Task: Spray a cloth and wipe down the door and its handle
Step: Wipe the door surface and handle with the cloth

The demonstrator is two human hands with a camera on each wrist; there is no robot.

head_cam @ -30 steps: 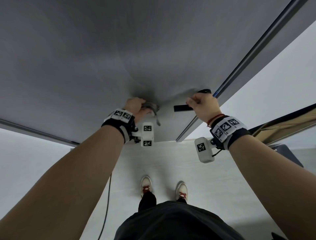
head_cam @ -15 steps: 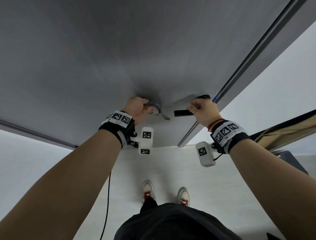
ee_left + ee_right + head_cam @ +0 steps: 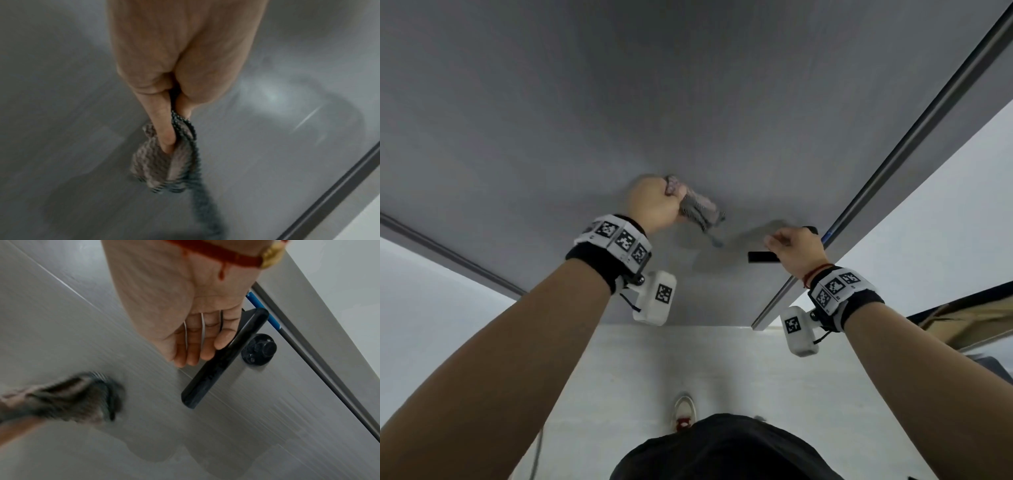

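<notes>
Hands at a grey door, one wiping, one on the handle

Left hand [image 3: 652,204] grips a bunched grey cloth [image 3: 700,209] in curled fingers [image 3: 164,129], pressing it to the door [image 3: 688,102] panel just left of the black lever handle [image 3: 224,360]; cloth looks blurred, as if mid-wipe; right hand [image 3: 796,250] holds the handle near the door's latch edge, fingers [image 3: 193,350] curled over the bar; a round black lock [image 3: 259,349] sits just beside it; risks, as I judge them: the right hand covers the handle, so that part could go unwiped; leaning on the lever could swing the door; the cloth's trailing end could snag on the lever.
</notes>
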